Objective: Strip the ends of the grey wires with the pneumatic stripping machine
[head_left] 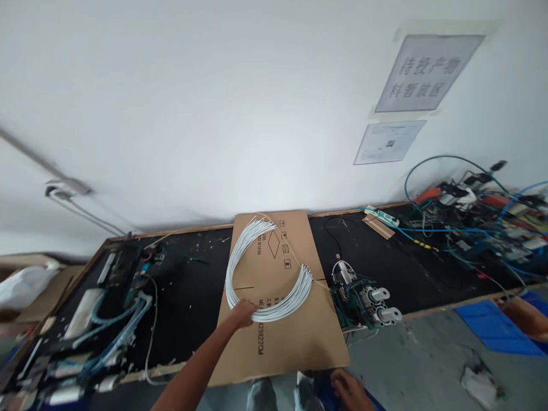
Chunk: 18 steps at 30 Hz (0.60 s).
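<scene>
A bundle of thin white wires (287, 305) lies in an open loop on a flat cardboard sheet (312, 342). Its two cut ends fan out at the top and at the right. My left hand (245, 313) is closed around the lower left of the loop. Low in the view, beyond the cardboard's front edge, my right hand (347, 390) hangs beside something blue. Its fingers look curled, but blur hides whether anything is in them.
On the black bench (188, 297), a small machine with metal cylinders (363, 299) stands right of the cardboard. A device with pale blue hoses (124, 319) sits left. Tools and hoses (471, 205) crowd the far right near a power strip (382, 216). A white wall rises behind.
</scene>
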Each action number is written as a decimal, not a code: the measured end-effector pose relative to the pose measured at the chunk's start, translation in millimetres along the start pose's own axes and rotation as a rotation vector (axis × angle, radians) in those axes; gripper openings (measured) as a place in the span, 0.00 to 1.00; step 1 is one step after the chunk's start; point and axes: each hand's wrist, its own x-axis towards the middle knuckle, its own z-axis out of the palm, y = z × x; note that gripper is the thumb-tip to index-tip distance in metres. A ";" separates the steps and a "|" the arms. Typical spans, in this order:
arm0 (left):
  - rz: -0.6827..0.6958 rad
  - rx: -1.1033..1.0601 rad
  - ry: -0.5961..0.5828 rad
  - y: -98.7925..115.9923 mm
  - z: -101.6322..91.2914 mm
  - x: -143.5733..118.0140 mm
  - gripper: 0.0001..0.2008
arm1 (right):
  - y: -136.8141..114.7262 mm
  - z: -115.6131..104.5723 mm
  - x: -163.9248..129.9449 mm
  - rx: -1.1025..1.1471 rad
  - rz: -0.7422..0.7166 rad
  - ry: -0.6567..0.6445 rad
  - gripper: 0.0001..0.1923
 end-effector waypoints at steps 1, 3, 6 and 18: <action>-0.007 -0.030 0.013 -0.1 4.9 -6.2 0.16 | 6.4 -6.2 14.1 -0.012 -0.027 -0.061 0.11; -0.023 -0.087 0.031 -0.2 18.2 -20.5 0.15 | 14.5 -13.3 31.1 -0.037 -0.084 -0.137 0.14; -0.070 -0.170 0.077 2.2 43.2 -44.4 0.14 | 15.0 -13.4 32.7 -0.100 -0.164 -0.183 0.16; -0.667 -0.749 0.399 105.1 207.6 -181.6 0.14 | -89.1 69.1 68.3 -0.620 -0.470 -0.369 0.44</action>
